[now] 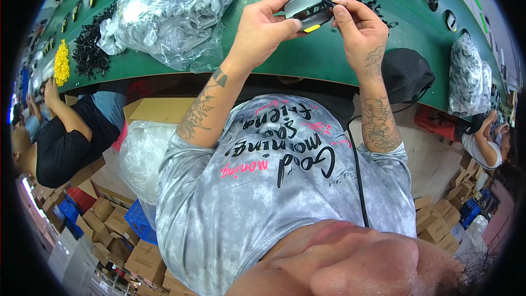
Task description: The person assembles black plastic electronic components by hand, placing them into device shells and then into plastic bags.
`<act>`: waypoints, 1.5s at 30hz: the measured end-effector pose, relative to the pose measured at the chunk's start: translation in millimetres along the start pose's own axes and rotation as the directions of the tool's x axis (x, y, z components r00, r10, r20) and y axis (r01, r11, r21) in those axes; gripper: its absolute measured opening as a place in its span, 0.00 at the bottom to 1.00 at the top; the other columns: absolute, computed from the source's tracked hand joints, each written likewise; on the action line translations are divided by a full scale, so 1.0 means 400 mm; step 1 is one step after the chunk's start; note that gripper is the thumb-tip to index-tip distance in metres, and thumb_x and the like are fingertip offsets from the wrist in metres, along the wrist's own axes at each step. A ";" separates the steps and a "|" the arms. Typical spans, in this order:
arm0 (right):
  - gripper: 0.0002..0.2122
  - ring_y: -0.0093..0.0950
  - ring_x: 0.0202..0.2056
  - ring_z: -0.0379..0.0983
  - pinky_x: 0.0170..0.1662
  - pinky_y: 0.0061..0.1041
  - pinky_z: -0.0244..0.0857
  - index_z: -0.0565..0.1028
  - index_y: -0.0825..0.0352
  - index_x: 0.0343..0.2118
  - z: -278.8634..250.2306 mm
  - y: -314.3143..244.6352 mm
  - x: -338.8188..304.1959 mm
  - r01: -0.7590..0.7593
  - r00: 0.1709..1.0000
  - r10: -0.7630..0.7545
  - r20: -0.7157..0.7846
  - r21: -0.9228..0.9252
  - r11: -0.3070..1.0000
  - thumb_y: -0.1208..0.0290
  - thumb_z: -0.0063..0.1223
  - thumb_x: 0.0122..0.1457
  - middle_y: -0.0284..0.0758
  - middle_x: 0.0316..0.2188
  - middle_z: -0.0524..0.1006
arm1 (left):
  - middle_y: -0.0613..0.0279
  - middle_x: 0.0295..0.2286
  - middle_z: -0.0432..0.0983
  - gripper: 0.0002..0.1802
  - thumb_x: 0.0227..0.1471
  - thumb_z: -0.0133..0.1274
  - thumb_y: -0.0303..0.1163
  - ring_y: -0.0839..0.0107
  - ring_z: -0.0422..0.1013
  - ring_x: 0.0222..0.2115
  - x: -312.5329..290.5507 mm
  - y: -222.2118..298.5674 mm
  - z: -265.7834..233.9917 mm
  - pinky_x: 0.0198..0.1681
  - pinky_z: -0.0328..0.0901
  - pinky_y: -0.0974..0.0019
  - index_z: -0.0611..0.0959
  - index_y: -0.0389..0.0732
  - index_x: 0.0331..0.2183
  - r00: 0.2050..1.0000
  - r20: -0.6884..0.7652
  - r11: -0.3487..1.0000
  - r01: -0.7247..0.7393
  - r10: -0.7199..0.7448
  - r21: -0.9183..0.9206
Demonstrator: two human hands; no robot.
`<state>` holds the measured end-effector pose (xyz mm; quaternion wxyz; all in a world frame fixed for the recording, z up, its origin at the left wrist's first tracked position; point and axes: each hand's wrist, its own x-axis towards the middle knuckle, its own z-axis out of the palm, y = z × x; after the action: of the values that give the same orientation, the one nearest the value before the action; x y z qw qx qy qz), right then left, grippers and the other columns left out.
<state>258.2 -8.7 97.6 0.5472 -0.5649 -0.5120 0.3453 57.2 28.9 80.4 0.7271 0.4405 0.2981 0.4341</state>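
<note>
In my left hand (263,27) is a black-and-grey object shaped like a computer mouse (305,3), with a yellow strip along its near edge. The fingers and thumb grip its left end, tilted above the green table. My right hand (362,28) is closed in a pinch at the mouse's right side. Between the right thumb and fingertips is a small dark piece, too small to name. Behind the right hand lies a pile of small black parts (375,5), partly hidden by the hand.
The green table (257,57) holds a big clear bag of grey parts (170,19), more black parts (94,49) and yellow parts (61,63). Several mice stand along its far side. A black mesh bag (408,74) hangs at the near edge. People sit left and right; cardboard boxes (145,263) lie behind.
</note>
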 end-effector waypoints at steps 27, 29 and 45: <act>0.24 0.34 0.55 0.72 0.58 0.31 0.68 0.70 0.70 0.46 -0.008 0.030 0.067 0.353 0.932 -0.335 0.134 -0.139 0.925 0.62 0.72 0.55 0.45 0.57 0.69 | 0.46 0.46 0.78 0.30 0.53 0.60 0.16 0.64 0.79 0.42 0.021 0.026 0.047 0.45 0.80 0.62 0.73 0.26 0.58 0.985 -0.065 0.953 -0.137 0.160 0.269; 0.28 0.34 0.55 0.71 0.58 0.31 0.69 0.68 0.70 0.49 -0.012 0.004 0.069 0.291 0.942 -0.273 0.195 -0.067 0.954 0.62 0.73 0.54 0.45 0.57 0.68 | 0.45 0.46 0.77 0.30 0.54 0.60 0.16 0.63 0.79 0.42 0.012 0.036 0.059 0.45 0.80 0.61 0.73 0.26 0.58 0.988 -0.070 0.967 -0.118 0.137 0.226; 0.31 0.25 0.48 0.73 0.48 0.23 0.72 0.64 0.72 0.61 -0.030 -0.028 0.083 -0.149 0.946 0.010 0.325 0.406 0.902 0.77 0.67 0.57 0.37 0.48 0.74 | 0.47 0.45 0.79 0.25 0.56 0.53 0.14 0.60 0.80 0.42 0.047 0.054 0.011 0.43 0.82 0.58 0.76 0.28 0.56 0.999 -0.046 0.997 0.001 0.002 0.073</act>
<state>275.3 18.5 116.2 0.5534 -0.3904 -0.4812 0.5566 61.1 49.2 100.8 0.7032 0.4568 0.3306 0.4332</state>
